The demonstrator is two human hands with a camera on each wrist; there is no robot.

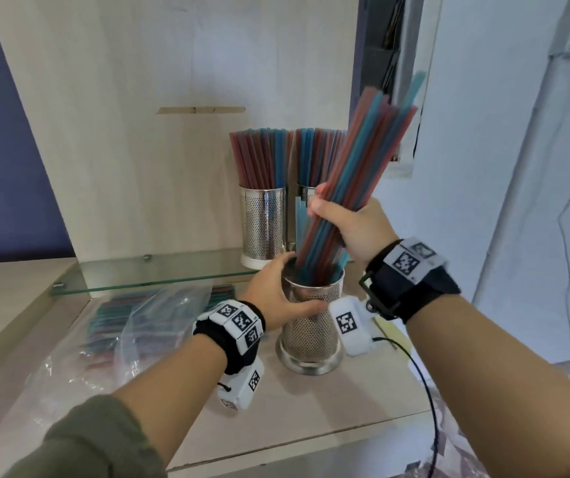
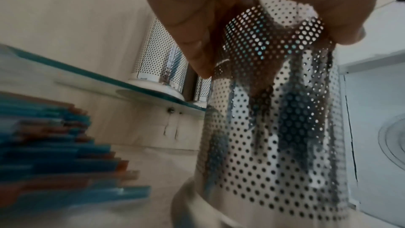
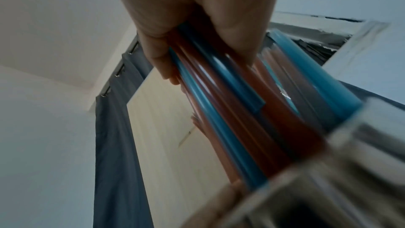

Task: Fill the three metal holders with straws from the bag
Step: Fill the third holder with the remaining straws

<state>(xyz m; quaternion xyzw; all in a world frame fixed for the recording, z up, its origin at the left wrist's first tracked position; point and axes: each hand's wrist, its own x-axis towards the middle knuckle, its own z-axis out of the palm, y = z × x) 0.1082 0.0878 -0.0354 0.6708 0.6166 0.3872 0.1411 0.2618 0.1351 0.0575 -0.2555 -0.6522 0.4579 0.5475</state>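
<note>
A perforated metal holder [image 1: 311,326] stands on the wooden counter, and my left hand [image 1: 278,298] grips its upper part; the left wrist view shows the same holder [image 2: 274,136] under my curled fingers [image 2: 197,44]. My right hand [image 1: 349,225] holds a thick bundle of red and blue straws [image 1: 356,174], tilted to the right, with the lower ends inside the holder's mouth. In the right wrist view the bundle [image 3: 230,110] runs down into the rim. Two more holders [image 1: 263,224] packed with straws stand on the glass shelf behind; the second [image 1: 306,193] is partly hidden by the bundle.
A clear plastic bag [image 1: 139,319] with more straws lies on the counter to the left, its straw ends [image 2: 65,153] near the holder. The glass shelf [image 1: 139,274] juts out above it. A black cable [image 1: 428,391] trails off the counter's right front edge.
</note>
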